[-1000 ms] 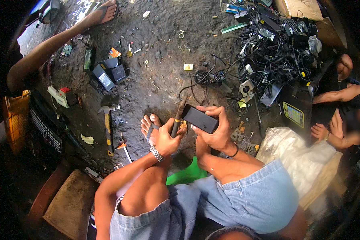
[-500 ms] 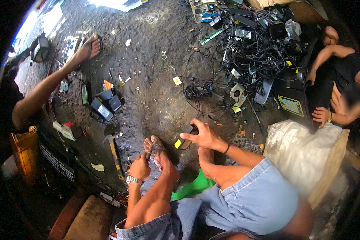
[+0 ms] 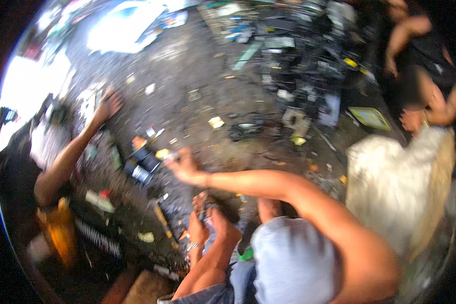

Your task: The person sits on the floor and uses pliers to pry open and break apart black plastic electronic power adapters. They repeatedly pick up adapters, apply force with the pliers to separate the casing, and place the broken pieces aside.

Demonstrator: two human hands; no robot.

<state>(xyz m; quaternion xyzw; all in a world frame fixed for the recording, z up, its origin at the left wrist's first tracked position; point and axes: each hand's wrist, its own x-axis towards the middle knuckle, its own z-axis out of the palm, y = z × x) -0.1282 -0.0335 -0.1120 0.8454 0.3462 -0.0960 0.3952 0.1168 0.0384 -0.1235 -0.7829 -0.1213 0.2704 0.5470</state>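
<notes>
My right hand (image 3: 185,169) reaches across to the left, its fingers smeared by motion. Right at its fingertips is a yellow label (image 3: 162,153), like the one on the black power adapter held earlier; the blur hides whether I still grip it. Beside that lie several black adapters (image 3: 139,171) in a small pile, one with a pale label. My left hand (image 3: 198,229), with a metal watch at the wrist, is low by my foot (image 3: 222,223). It is closed around a slim dark tool, only faintly visible near my toes.
A hammer (image 3: 164,223) with a yellowish handle lies left of my foot. A large heap of black adapters and cables (image 3: 294,61) spreads at the far right, near a white sack (image 3: 390,187). One person sits at right; another person's bare leg (image 3: 78,142) extends from the left.
My right hand has swung left from in front of my knee to the small adapter pile, and the yellow label has gone there too. My left hand stays low near my foot. The view has shifted.
</notes>
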